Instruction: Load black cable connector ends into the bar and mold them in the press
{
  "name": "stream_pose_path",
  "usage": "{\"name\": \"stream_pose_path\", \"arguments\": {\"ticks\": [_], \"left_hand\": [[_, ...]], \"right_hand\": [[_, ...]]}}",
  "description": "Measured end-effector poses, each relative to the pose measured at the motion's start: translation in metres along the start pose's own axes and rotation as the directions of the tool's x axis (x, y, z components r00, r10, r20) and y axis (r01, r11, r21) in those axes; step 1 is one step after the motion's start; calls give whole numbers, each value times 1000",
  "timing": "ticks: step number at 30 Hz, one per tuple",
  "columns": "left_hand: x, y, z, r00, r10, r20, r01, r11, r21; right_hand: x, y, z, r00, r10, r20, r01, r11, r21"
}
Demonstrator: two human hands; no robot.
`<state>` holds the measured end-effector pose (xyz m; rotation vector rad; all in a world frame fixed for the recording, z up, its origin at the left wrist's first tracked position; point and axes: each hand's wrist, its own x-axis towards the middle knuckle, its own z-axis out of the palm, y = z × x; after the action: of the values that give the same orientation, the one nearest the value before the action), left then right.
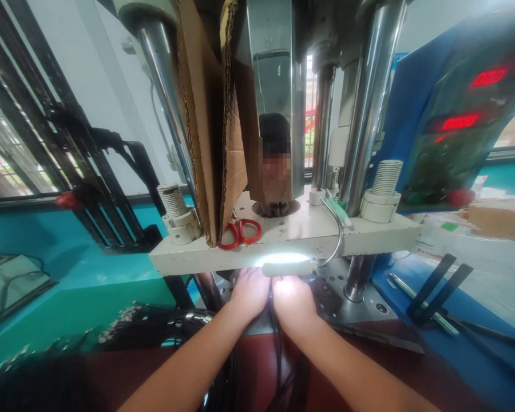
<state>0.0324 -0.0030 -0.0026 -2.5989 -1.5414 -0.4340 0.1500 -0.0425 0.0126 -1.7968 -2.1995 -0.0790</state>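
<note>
Under the front edge of the machine's cream-coloured plate point(283, 237), my left hand point(251, 293) and my right hand point(294, 300) are side by side, almost touching. A thin black cable point(276, 335) hangs down toward me from between them. My right hand is curled closed at the top of this cable. The fingers of my left hand are pressed together, and their tips are lost beneath the plate, so what they hold cannot be made out. Just above my knuckles a lit lamp point(288, 268) on a bendable neck throws strong glare on both hands.
Red-handled scissors point(249, 230) lie on the plate beside upright cardboard point(199, 126). Bundled black cables point(154, 332) with metal ends are at left. Steel columns point(371, 103) flank the work area. At right are a control box point(455, 114) with red displays and tweezers-like tools point(440, 289).
</note>
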Motion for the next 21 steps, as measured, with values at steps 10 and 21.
{"name": "stream_pose_path", "arguments": {"ticks": [10, 21], "left_hand": [[3, -2, -9, 995, 82, 47, -84, 996, 35], [6, 7, -1, 997, 73, 35, -73, 997, 11]], "right_hand": [[-7, 33, -5, 997, 62, -53, -60, 997, 52], [-13, 64, -9, 979, 198, -48, -191, 975, 110]]}}
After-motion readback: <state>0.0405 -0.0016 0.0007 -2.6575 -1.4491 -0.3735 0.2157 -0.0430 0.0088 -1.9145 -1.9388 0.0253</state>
